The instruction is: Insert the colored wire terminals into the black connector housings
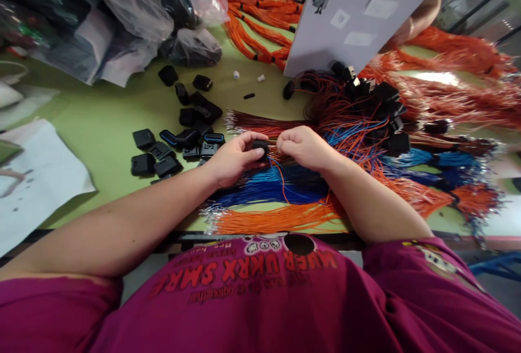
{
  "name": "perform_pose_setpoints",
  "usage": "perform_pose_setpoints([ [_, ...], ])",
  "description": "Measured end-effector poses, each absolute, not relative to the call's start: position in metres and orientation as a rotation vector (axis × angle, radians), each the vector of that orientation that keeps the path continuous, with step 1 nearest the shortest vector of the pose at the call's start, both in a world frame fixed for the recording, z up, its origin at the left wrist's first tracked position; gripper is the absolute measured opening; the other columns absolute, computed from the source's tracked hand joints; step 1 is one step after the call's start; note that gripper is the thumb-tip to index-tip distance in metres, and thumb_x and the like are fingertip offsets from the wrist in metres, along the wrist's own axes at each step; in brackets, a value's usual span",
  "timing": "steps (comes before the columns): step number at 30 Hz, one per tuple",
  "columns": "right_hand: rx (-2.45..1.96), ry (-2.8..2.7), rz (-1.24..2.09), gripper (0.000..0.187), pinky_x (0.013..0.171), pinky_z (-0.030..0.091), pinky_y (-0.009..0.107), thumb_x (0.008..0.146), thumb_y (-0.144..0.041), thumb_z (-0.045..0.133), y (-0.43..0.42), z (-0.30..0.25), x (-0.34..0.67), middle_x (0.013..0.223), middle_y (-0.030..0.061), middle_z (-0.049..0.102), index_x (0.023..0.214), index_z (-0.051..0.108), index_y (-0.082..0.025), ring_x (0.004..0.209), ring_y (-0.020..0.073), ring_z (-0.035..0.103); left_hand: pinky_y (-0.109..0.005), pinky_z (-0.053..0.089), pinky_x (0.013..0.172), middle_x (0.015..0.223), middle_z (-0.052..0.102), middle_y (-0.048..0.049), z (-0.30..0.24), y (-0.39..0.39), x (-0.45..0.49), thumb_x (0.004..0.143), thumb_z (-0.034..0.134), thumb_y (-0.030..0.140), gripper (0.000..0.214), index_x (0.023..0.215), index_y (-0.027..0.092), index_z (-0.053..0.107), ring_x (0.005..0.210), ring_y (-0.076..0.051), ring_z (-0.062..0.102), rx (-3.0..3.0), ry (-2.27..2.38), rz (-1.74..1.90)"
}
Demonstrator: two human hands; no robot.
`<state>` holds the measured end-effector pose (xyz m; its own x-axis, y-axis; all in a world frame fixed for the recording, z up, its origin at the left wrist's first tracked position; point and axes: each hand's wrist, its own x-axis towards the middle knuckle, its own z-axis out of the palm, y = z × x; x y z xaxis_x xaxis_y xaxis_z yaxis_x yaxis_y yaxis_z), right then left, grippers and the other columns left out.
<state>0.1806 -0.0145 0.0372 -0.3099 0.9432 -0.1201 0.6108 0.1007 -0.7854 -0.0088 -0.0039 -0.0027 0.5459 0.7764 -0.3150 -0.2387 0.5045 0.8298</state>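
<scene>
Over the wires (pixel 266 195): black plug (pixel 260 148), pinched in left hand (pixel 233 161)
Right hand (pixel 302 147): fingertips bunched just beside it, can't tell if they've got a wire
Surface (pixel 114 106): more black plugs (pixel 167 166) lying around

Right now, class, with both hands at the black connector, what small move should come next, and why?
Probably ease the right hand in toward the black connector: the left hand holds it, and the right is pinched just beside it, apparently on a thin wire, with blue wires nearby.
</scene>
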Motion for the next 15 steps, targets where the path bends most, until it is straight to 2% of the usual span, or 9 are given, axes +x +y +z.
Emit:
perform_pose_setpoints([
  [9,-1.549,-2.050,0.995,0.018,0.053,0.025,0.022,0.072,-0.020,0.043,-0.0159,0.0367,0.1775,0.053,-0.0044,0.039,0.056,0.050,-0.015,0.054,0.0067,0.034,-0.030,0.057,0.072,0.088,0.064,-0.0015,-0.0025,-0.0049,-0.0087,0.067,0.076,0.013,0.035,0.099,0.016,0.061,0.079,-0.012,0.063,0.838,0.769,0.680],
  [15,-1.588,-2.206,0.774,0.023,0.056,0.027,0.023,0.080,-0.021,0.044,-0.0218,0.0337,0.1706,0.057,-0.0025,0.049,0.061,0.054,-0.015,0.055,0.0076,0.039,-0.029,0.058,0.067,0.080,0.066,-0.0022,-0.0036,-0.0050,-0.0076,0.063,0.077,0.011,0.037,0.097,0.013,0.063,0.071,-0.012,0.064,0.854,0.808,0.657],
])
